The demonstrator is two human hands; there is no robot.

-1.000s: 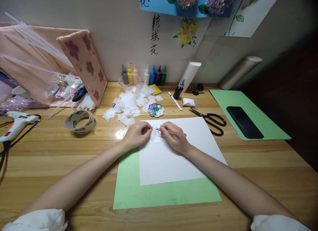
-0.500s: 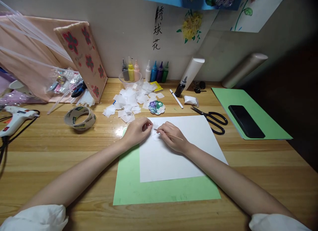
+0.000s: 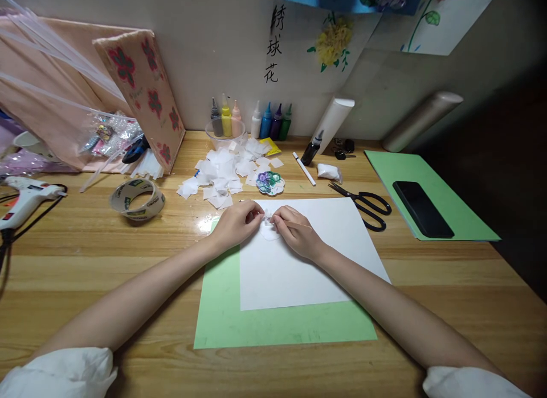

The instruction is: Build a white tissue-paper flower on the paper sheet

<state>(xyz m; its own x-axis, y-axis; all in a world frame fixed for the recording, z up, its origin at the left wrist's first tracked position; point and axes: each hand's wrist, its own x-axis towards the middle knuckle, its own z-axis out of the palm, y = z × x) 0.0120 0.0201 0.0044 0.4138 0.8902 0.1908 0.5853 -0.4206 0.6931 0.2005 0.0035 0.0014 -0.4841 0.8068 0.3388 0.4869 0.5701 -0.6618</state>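
Observation:
My left hand [image 3: 236, 224] and my right hand [image 3: 294, 234] meet over the top edge of a white sheet [image 3: 299, 267], which lies on a light green sheet [image 3: 265, 327]. Between the fingertips is a small piece of white tissue paper [image 3: 269, 227]. The left fingers pinch that paper. My right hand is closed on a thin wooden stick [image 3: 297, 223] whose tip points left into the paper. A heap of white paper squares [image 3: 222, 173] and a small paint palette [image 3: 270, 183] lie just beyond the hands.
Black scissors [image 3: 363, 203] lie right of the white sheet. A phone [image 3: 422, 208] rests on a green sheet at the right. A tape roll [image 3: 137, 199] and glue gun [image 3: 25, 195] sit at the left. Paint bottles [image 3: 256, 123] stand by the wall.
Both hands have shifted slightly up the sheet and closer together. The stick now lies flatter, more hidden by the right fingers. The tissue paper is more bunched between the fingertips.

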